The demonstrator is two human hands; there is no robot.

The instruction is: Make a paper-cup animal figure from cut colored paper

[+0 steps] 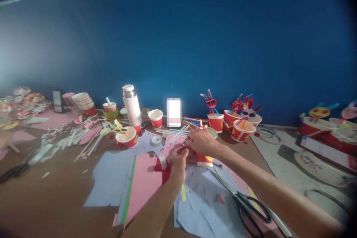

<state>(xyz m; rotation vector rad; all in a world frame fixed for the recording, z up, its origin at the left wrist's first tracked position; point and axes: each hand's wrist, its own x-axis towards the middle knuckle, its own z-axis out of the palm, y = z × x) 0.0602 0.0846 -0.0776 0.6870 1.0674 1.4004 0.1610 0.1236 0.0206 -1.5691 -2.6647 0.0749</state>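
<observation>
My left hand (180, 160) and my right hand (202, 140) meet over the sheets of paper, fingers pinched close together. Between their fingertips shows something small, dark and reddish, too small to make out. Behind and under my right hand stands a red paper cup (205, 160), partly hidden by it. A white glue stick (163, 163) is just left of my left hand, by a piece of red paper (166, 175). Large black-handled scissors (237, 195) lie below my right forearm. Pink paper (146, 182) with a green strip lies to the left.
A white flask (132, 108), a paper cup (155, 119) and a lit, blurred-out screen (174, 112) stand along the blue wall. Tape (156, 140) lies behind the hands. Decorated cups (215, 122) stand at right. Paper scraps (64, 141) and stacked cups (85, 103) are at left.
</observation>
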